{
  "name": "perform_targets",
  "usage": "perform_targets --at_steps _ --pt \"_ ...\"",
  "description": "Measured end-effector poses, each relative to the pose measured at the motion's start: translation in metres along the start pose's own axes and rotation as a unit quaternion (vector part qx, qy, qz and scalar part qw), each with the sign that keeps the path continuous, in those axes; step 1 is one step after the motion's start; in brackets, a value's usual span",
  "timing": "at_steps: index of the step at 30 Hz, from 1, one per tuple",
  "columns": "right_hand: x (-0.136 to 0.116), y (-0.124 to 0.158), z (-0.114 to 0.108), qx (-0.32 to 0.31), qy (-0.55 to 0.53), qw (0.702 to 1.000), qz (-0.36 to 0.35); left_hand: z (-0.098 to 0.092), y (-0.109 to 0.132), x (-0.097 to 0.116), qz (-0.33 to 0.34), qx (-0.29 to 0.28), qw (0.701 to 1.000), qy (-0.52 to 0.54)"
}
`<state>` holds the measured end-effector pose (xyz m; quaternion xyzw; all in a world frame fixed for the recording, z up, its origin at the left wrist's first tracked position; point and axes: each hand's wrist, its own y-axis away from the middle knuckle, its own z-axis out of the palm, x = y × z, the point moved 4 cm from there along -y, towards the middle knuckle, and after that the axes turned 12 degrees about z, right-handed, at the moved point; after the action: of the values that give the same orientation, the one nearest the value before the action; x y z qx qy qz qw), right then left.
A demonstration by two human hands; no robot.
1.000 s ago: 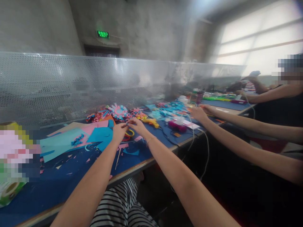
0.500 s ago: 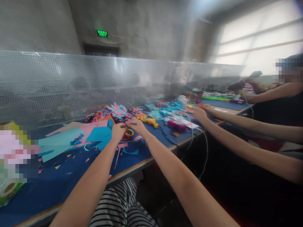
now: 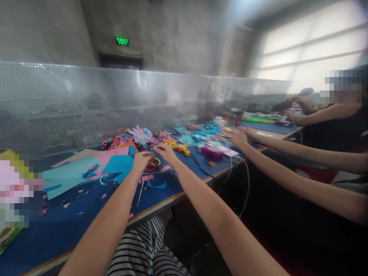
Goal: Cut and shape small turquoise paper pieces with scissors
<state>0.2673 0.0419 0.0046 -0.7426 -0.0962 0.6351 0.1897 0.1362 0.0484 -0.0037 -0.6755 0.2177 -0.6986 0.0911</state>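
Observation:
My left hand (image 3: pixel 142 160) is held over the table with its fingertips pinched together. Close by on the right, my right hand (image 3: pixel 166 152) is also closed in a pinch, a small gap between the two. Whatever sits in the fingers is too small to make out. Just below them lie scissors (image 3: pixel 156 162) with yellow and red handles, partly hidden by my hands. To the left is a blue paper sheet (image 3: pixel 116 165). Behind my hands rests a pink and blue fringed paper flower (image 3: pixel 140 135). A yellow glue gun (image 3: pixel 181 148) lies to the right.
Pink paper (image 3: pixel 112 154), light blue paper (image 3: pixel 69 174) and scraps cover the blue table (image 3: pixel 94 218). A thin stick (image 3: pixel 140 194) lies near the front edge. A magenta box (image 3: pixel 212 152) stands right, beside a co-worker's hands (image 3: pixel 240 138). A perforated metal screen (image 3: pixel 51 103) runs behind.
My hands have drawn slightly apart, with the right fingertips now clear of the left. The view has shifted a little, and the co-worker's hands have moved slightly.

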Motion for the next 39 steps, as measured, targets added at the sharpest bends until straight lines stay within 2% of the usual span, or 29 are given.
perform_targets --at_steps 5,12,18,22,25,28,35,39 --pt "0.003 -0.001 0.000 -0.007 -0.052 0.998 0.037 -0.001 0.001 0.005 0.014 0.008 1.000 -0.023" --pt "0.008 -0.003 0.003 -0.023 -0.114 0.990 0.078 0.001 -0.001 0.003 0.065 -0.028 0.993 -0.097" --pt "0.017 -0.001 0.003 -0.039 -0.201 0.964 0.170 -0.001 0.000 -0.001 0.024 0.016 1.000 -0.002" --pt "0.020 0.000 0.006 -0.082 -0.222 0.952 0.191 -0.001 0.000 0.000 0.007 0.031 0.998 0.047" --pt "0.020 0.001 0.006 -0.088 -0.235 0.950 0.184 -0.001 0.001 -0.001 -0.010 0.055 0.994 0.089" --pt "0.018 0.001 0.008 -0.095 -0.225 0.956 0.166 0.000 0.001 -0.001 -0.020 0.055 0.991 0.123" --pt "0.012 -0.001 0.008 -0.074 -0.119 0.987 0.076 0.003 0.003 0.004 -0.094 0.064 0.970 0.213" --pt "0.010 -0.002 0.005 -0.055 -0.093 0.993 0.044 0.004 0.003 0.005 -0.085 0.048 0.972 0.216"
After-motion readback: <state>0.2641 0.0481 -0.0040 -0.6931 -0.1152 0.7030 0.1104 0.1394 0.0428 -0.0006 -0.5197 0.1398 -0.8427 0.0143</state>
